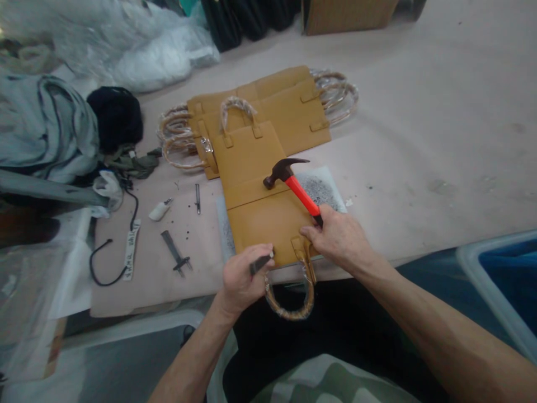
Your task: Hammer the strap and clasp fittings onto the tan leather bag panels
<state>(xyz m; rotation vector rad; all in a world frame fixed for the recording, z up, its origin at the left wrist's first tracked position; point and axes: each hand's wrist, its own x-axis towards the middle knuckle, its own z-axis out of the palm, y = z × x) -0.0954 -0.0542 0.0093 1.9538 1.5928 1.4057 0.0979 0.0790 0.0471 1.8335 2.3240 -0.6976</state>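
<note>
A tan leather bag piece (255, 196) lies flat on a grey speckled pad (321, 187) at the table's near edge. Its wrapped loop handle (293, 305) hangs over the edge. My right hand (335, 238) is closed round the red handle of a claw hammer (291, 179), whose dark head hovers over the bag's middle. My left hand (241, 277) is closed on a small dark metal punch (260, 262), with its tip on the bag's lower left edge beside the handle tab.
More tan bag pieces with wrapped handles (268, 109) are stacked behind. Small metal tools (176, 254) and a black cord with a label (126, 257) lie to the left. Cloth, plastic wrap (138, 50) and a cardboard box (348, 14) fill the back. A blue bin (503, 280) stands at the right.
</note>
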